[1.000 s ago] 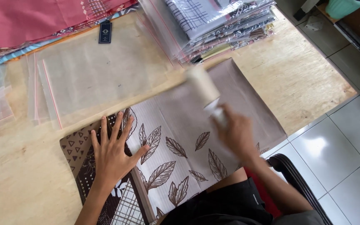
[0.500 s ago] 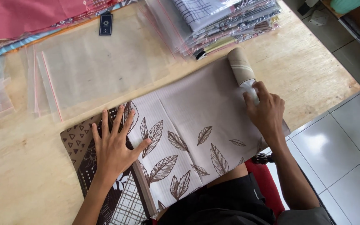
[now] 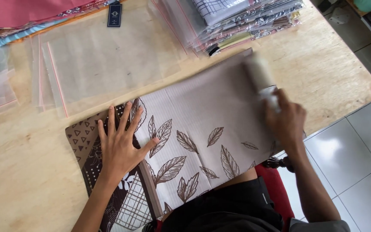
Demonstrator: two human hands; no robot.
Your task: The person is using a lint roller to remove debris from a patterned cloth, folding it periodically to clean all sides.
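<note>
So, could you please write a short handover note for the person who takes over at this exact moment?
Left hand: flat, fingers spread, pressing the dark patterned end of the folded cloth on the wooden table.
Right hand: gripping a lint roller, blurred, at the far right corner of the cloth.
Nearby: empty clear bags beyond the cloth, a stack of bagged cloths at top right, folded pink fabric at top left.
Done: cloth laid flat, roller on the plain grey part.
Left: cloth is not yet in a bag.

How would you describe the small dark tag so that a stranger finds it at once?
Start at the wooden table and go to its far edge, left of the stack of bagged cloths. The tag lies on the clear plastic bags, the only small navy rectangle there.
</note>
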